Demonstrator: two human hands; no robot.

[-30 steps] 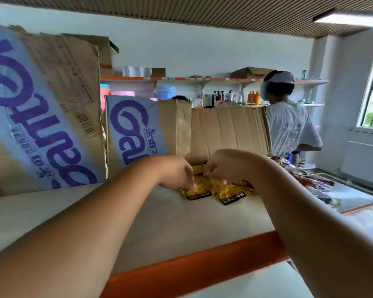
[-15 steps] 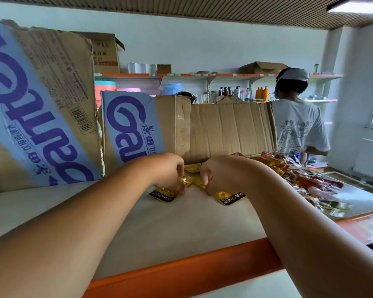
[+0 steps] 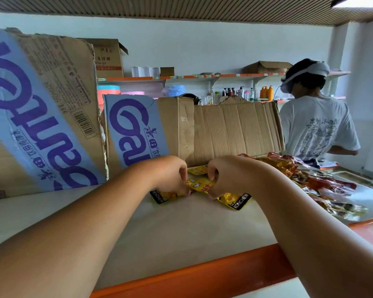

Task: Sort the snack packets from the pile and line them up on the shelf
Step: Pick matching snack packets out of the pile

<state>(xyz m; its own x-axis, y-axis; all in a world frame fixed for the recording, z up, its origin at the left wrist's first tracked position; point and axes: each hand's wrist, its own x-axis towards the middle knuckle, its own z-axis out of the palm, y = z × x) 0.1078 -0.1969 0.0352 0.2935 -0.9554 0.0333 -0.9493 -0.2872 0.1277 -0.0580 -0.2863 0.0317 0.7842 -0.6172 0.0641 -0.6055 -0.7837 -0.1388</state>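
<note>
Cardboard boxes [image 3: 235, 130] wall the back of the shelf [image 3: 181, 229] where the left hand [image 3: 170, 175] and right hand [image 3: 229, 176] both pinch yellow KONCHEW packets [image 3: 200, 186], the mixed packet pile [image 3: 314, 179] just right, another person [image 3: 317, 127] beyond

On the shelf [image 3: 181, 233], left hand [image 3: 170, 175] and right hand [image 3: 228, 175] over yellow packets [image 3: 200, 186], probably a pinch.

A pale wall [image 3: 213, 46] meets a brown slatted ceiling [image 3: 181, 9] with a bright light panel [image 3: 357, 1] at top right. Orange-edged wall shelves [image 3: 202, 76] carry assorted bottles [image 3: 266, 92] and brown cardboard boxes [image 3: 267, 67].
</note>
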